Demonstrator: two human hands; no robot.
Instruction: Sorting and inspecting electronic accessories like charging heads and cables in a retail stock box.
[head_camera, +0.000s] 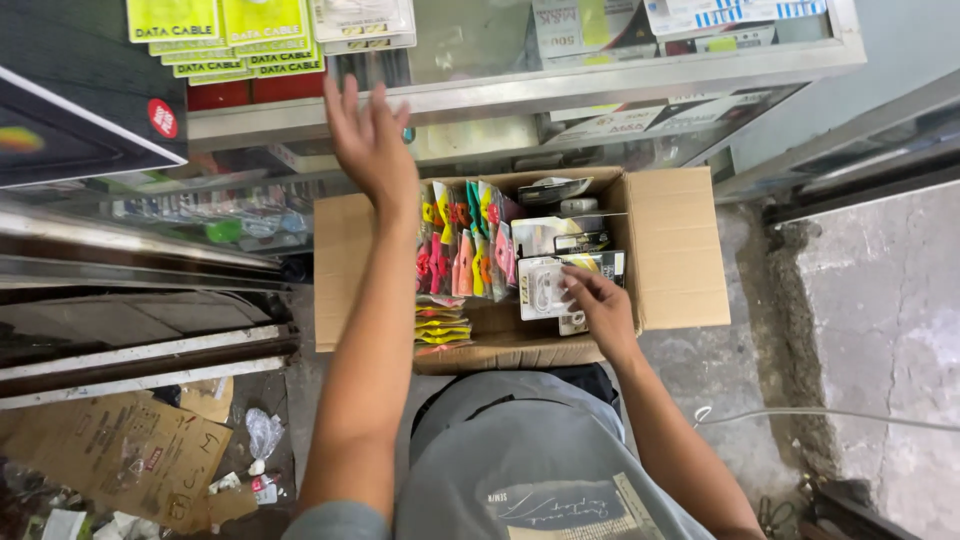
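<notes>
Right hand (600, 305) grips a white blister-packed accessory (545, 288) inside the open brown cardboard box (680, 250); left hand (368, 140) open, raised above the box; advisable to lift the pack straight, clear of neighbouring packets.

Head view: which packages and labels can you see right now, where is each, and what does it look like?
Cardboard box: on the floor, open, brown.
Blister pack: in the box under the right hand, clear and white.
Bright packets: upright in the box's left part, pink, yellow, green.
Yellow-green cards: top-left shelf, stacked, flat.
Left hand: raised, open, empty.
</notes>
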